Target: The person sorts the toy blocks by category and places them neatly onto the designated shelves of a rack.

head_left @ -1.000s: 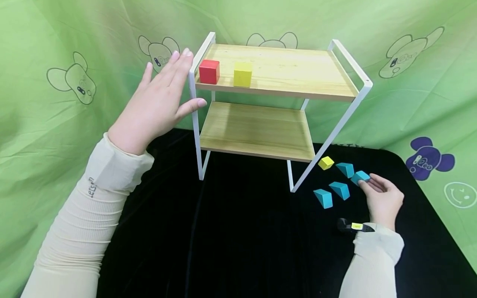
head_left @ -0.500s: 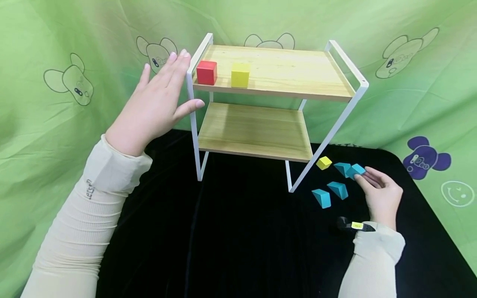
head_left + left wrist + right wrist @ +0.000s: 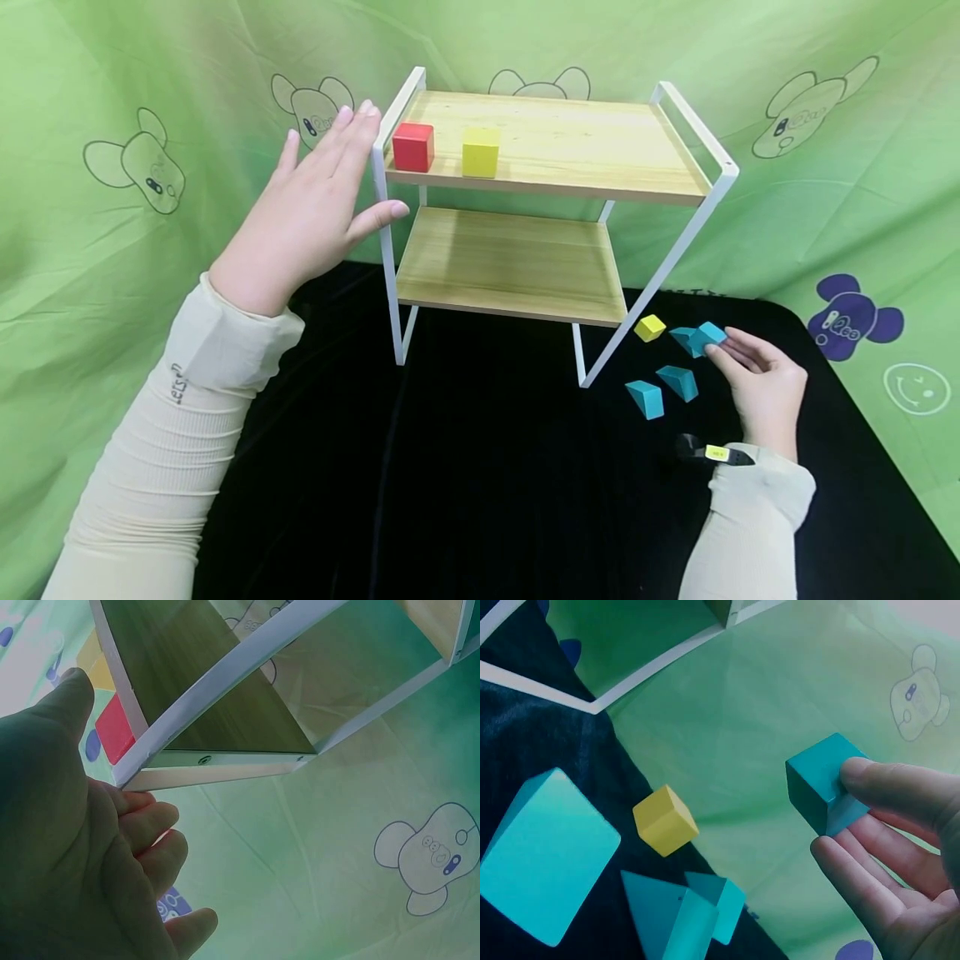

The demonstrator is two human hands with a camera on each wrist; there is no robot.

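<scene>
Left hand (image 3: 311, 212): fingers straight, resting against the left post of the white shelf rack (image 3: 386, 250). Red cube (image 3: 413, 147) and yellow cube (image 3: 481, 152): on the rack's top shelf. Right hand (image 3: 757, 387): pinches a teal block (image 3: 707, 335), raised above the black counter (image 3: 487, 467), right of the rack.

Bright, even head view; dim green-cast left wrist view; wide-angle bending at edges.

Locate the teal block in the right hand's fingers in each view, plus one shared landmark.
Head: teal block, right of centre, pinched by the right hand.
Left wrist: not in it.
Right wrist: right of centre, at the fingertips.
Landmark: small yellow cube on the black cloth, left of the block.
</scene>
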